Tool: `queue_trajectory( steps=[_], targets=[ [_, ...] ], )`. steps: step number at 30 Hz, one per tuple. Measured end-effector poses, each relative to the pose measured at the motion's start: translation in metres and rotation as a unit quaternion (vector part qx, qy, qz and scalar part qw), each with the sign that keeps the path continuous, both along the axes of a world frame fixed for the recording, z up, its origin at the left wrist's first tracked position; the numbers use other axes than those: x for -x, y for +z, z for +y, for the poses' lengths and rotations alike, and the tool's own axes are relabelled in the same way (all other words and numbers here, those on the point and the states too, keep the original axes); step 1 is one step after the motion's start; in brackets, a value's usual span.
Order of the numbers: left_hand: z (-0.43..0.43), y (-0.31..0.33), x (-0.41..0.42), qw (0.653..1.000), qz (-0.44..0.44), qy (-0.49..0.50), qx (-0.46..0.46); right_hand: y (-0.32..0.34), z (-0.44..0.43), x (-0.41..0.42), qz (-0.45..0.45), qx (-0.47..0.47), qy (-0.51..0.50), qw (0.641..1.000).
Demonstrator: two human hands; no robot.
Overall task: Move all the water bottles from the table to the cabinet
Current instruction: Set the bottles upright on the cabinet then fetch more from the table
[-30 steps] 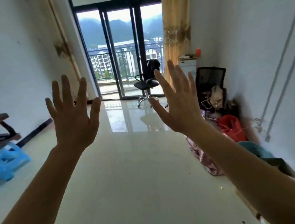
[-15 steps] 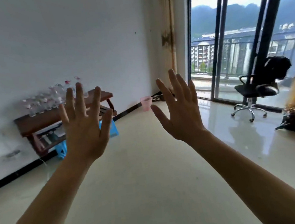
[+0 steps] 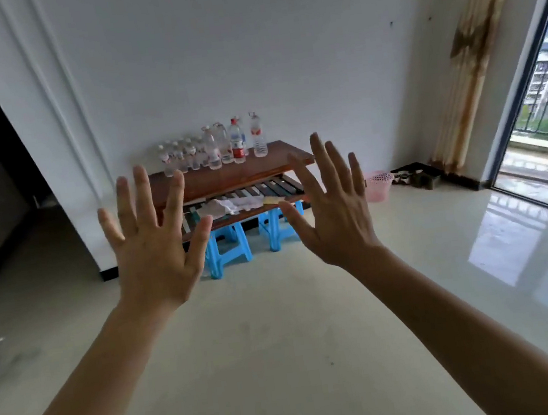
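Two hands are raised in front of the camera with their backs toward it. The left hand [image 3: 154,256] and the right hand [image 3: 338,220] each have five fingers [image 3: 142,189] straight and spread, hold nothing, and are apart from each other. Beyond them, against the far wall [image 3: 247,55], stands one brown table [image 3: 254,168]. On its top are four tall bottles [image 3: 237,142] in a row at the right and a cluster of small bottles [image 3: 180,156] at the left, all upright and close together. The small ones are too blurred and overlapped to count. One slatted shelf [image 3: 273,186] under the top carries some papers [image 3: 231,206]. Two blue stools [image 3: 226,247] stand side by side beneath the table. One pink basket [image 3: 379,183] sits on the floor [image 3: 280,327] just right of the table. One curtain [image 3: 473,45] hangs at the far right beside one glass door [image 3: 544,112]. Half a second ago the table lay off to the left with its bottles smeared by motion, and a chair showed at the right before the door. Now the table is in the middle and sharper, the chair is out of view, and the door is cut by the right edge. Both hands stay raised and spread as before.
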State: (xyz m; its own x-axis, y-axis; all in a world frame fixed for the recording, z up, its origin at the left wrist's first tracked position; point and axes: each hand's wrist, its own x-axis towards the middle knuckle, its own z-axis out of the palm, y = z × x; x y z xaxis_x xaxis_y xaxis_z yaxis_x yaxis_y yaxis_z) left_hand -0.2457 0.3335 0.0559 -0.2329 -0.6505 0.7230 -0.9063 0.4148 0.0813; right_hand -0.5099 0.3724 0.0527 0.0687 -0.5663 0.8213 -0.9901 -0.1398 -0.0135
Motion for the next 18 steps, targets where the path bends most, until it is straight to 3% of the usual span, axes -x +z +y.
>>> queue_trajectory(
  steps=[7, 18],
  targets=[
    [-0.173, 0.002, 0.007, 0.999, 0.005, 0.007, -0.046, 0.001, -0.173, 0.006, 0.018, -0.044, 0.006, 0.999],
    [-0.439, -0.042, 0.104, 0.995, -0.035, -0.009, -0.098, -0.039, -0.420, 0.115, 0.002, -0.059, -0.023, 0.998]
  ],
)
